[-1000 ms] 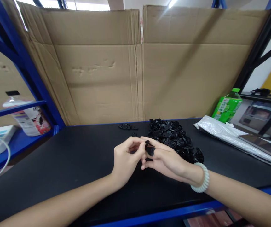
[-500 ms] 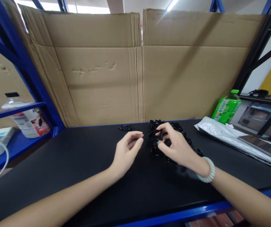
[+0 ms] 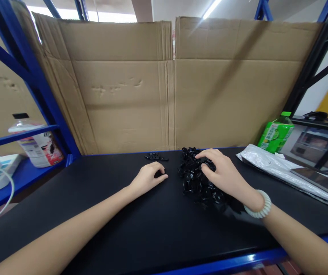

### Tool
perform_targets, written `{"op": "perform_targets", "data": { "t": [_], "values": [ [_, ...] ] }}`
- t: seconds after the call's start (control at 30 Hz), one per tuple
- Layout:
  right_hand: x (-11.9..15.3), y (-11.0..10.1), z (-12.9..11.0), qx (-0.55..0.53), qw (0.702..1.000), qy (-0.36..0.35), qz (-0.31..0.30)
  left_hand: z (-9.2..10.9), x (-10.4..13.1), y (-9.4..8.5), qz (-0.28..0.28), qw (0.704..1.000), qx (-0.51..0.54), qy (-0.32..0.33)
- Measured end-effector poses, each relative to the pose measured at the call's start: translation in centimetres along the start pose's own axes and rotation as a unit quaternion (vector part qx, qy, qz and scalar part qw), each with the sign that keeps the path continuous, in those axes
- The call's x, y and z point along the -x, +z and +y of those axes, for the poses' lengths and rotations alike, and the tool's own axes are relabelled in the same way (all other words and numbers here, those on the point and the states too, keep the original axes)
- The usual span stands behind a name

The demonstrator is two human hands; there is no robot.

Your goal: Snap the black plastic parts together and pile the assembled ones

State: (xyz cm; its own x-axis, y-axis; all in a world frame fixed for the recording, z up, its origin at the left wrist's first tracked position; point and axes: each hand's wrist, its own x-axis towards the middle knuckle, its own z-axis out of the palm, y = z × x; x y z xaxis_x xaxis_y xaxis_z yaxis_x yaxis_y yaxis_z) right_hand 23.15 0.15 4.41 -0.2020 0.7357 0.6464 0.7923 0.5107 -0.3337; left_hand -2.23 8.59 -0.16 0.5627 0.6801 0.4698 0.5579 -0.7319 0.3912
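A heap of small glossy black plastic parts [image 3: 194, 179] lies right of centre on the black tabletop [image 3: 141, 233]; their exact kind is too fine to make out. Over the heap's right side rests my right hand [image 3: 224, 173], its fingers curved and apart, touching or just above the parts. Nothing plainly sits in its grip. My left hand [image 3: 148, 177] is low over the bare tabletop left of the heap, thumb and fingers curled with a gap between them and no object showing. Beyond it, near the back edge, lies a small group of similar black parts [image 3: 155, 156].
Cardboard panels [image 3: 124, 95] wall off the back. At right are a green bottle [image 3: 277, 133] and a silvery plastic bag [image 3: 261, 160] with a flat dark device [image 3: 321, 179] on it. A large bottle [image 3: 38, 145] and a white power strip [image 3: 2, 172] stand at left behind the blue frame [image 3: 46, 99].
My left hand has moved left and lower toward the tabletop. My right hand has shifted right over the heap, its fingers spreading from a near pinch. The view has tilted slightly.
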Motion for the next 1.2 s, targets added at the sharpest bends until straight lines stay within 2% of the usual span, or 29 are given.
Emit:
{"op": "perform_targets", "data": {
  "t": [0.27,0.37,0.47,0.53,0.57,0.63,0.7,0.8,0.87,0.97,1.2],
  "values": [
    [0.0,-0.2,-0.9,-0.055,0.997,0.028,0.051,0.2,-0.1,0.0,0.027,0.997,0.064,-0.035],
    [0.1,0.1,-1.2,-0.096,0.994,0.050,0.031,0.2,-0.1,-0.2,0.013,0.996,0.077,-0.035],
    [0.3,0.4,-1.8,-0.161,0.983,0.085,-0.017,0.4,0.0,-0.2,0.014,0.995,0.093,-0.038],
    [0.6,0.7,-2.4,-0.249,0.956,0.130,-0.080,1.1,0.1,-0.2,0.027,0.993,0.112,-0.037],
    [0.8,0.8,-2.8,-0.305,0.932,0.158,-0.117,1.7,0.2,-0.3,0.037,0.991,0.124,-0.034],
    [1.3,1.2,-3.5,-0.413,0.865,0.219,-0.181,3.2,0.5,-0.5,0.057,0.986,0.153,-0.025],
    [1.7,1.5,-4.2,-0.500,0.796,0.263,-0.218,5.1,1.1,-0.8,0.081,0.976,0.200,-0.014],
    [2.1,2.0,-4.7,-0.607,0.708,0.266,-0.245,7.7,2.2,-1.1,0.113,0.938,0.328,0.006],
    [2.2,2.3,-4.7,-0.657,0.663,0.246,-0.260,8.8,2.7,-1.1,0.115,0.922,0.369,0.016],
    [2.3,2.8,-4.5,-0.679,0.644,0.224,-0.273,9.7,3.2,-0.9,0.098,0.919,0.380,0.032],
    [2.6,3.4,-4.0,-0.671,0.660,0.209,-0.267,10.1,3.1,-0.7,0.079,0.918,0.385,0.043]
  ]
}}
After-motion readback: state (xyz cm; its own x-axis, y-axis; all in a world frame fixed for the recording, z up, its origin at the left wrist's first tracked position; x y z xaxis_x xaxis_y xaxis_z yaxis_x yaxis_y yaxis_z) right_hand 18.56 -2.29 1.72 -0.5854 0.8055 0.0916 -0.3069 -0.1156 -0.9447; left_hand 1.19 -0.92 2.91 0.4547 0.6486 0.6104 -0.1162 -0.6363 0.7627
